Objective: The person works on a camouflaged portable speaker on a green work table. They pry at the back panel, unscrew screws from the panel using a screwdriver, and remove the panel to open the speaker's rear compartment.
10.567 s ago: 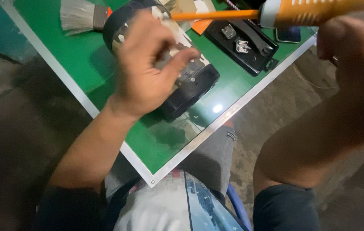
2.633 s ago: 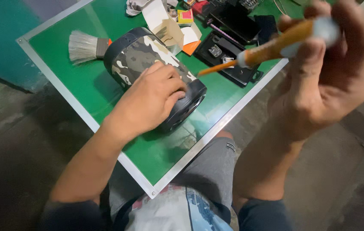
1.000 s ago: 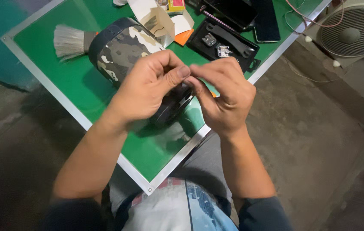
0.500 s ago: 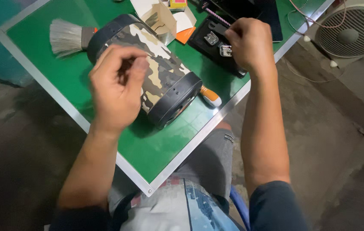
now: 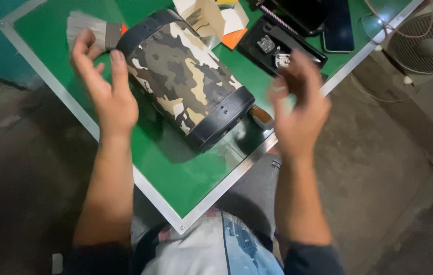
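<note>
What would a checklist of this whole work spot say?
Surface: green board with a silver metal rim.
Job's things: camouflage-patterned cylinder with black end rings, lying on its side.
Clutter: grey-bristled brush, black tray of small metal parts, tan cardboard pieces.
Hands: left hand open beside the cylinder; right hand open, blurred, holding nothing.
Cables: thin pinkish cord by the fan.
Surroundings: white round fan, bare grey floor.

A big round speaker shaped like a drum point(image 5: 186, 76), wrapped in green, tan and black camouflage cloth with thick black rings at both ends, lies on its side on the green surface point(image 5: 176, 178). It points slantwise, one end toward the near edge. Small holes dot the black rings.
</note>
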